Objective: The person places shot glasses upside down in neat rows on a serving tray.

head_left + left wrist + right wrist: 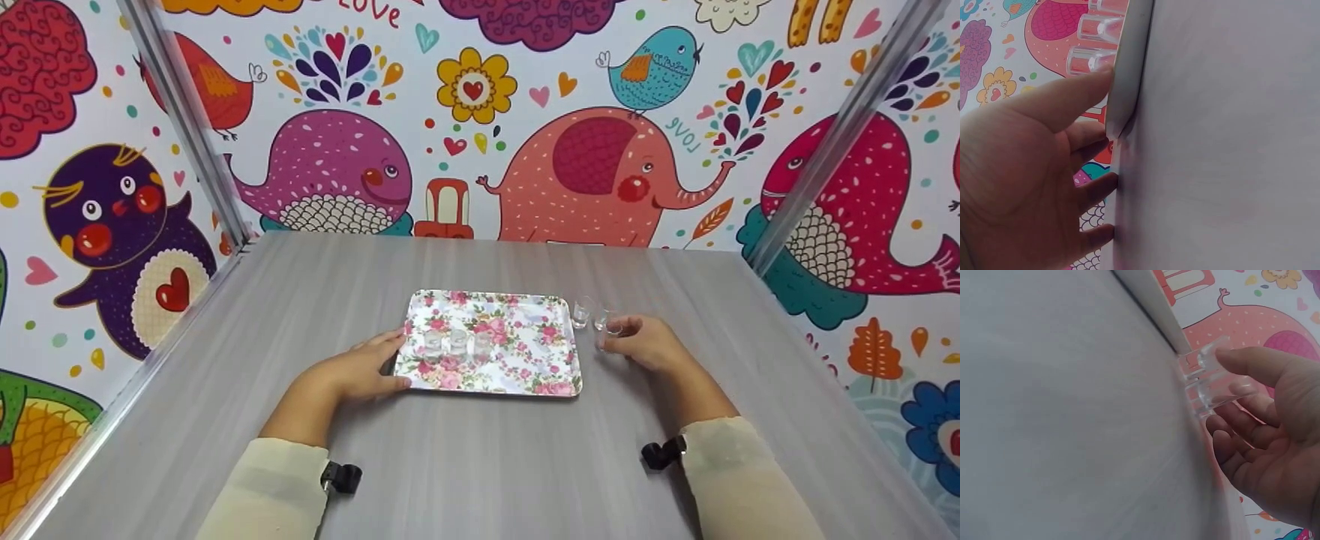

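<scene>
A floral tray (525,367) lies flat on the table, with three small clear shot glasses (458,343) in a row on its left half. My left hand (360,369) is at the tray's left end, thumb by the near corner and fingers spread along the side. The left wrist view shows its thumb tip (1105,77) at the tray's rim. Just right of the tray, my right hand (646,343) pinches a clear shot glass (1221,391) between thumb and fingers. Another shot glass (582,313) stands close beside it, nearer the tray.
The grey wood-grain table (480,465) meets a cartoon-printed back wall (450,150). Printed side panels and metal posts (187,120) stand to left and right. Black wrist-camera mounts (343,478) stick out from both sleeves.
</scene>
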Available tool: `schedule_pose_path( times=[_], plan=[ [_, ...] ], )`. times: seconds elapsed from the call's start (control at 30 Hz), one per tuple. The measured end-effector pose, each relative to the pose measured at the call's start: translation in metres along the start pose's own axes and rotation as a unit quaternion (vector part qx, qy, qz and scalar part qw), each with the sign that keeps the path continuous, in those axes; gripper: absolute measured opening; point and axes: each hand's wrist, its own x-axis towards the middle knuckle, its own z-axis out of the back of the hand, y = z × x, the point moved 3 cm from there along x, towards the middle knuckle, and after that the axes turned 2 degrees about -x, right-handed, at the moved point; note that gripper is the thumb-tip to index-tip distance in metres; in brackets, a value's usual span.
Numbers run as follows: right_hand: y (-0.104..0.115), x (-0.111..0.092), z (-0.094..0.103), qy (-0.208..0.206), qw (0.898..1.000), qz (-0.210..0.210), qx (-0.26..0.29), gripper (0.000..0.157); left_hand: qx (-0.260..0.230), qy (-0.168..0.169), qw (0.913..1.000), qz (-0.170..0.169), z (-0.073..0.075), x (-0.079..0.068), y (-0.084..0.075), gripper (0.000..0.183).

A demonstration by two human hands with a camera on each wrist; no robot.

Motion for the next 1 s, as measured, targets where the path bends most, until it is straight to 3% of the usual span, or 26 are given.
schedule_pose_path(
  times=[0.43,0.67,1.0],
  plan=[
    [-0.008,0.004,-0.008,-0.022,1.000,-0.004,-0.015,0.041,0.001,-0.001,0.9999,0.012,0.001,-0.003,-0.001,0.091],
    [-0.003,0.003,-0.006,-0.014,1.000,-0.010,-0.018,0.044,-0.001,-0.001,0.9999,0.010,0.001,-0.002,-0.002,0.091],
    [0.010,-0.002,-0.006,0.006,0.999,-0.008,0.047,0.042,-0.001,-0.004,0.9999,0.009,0.000,-0.003,-0.001,0.091]
  ],
)
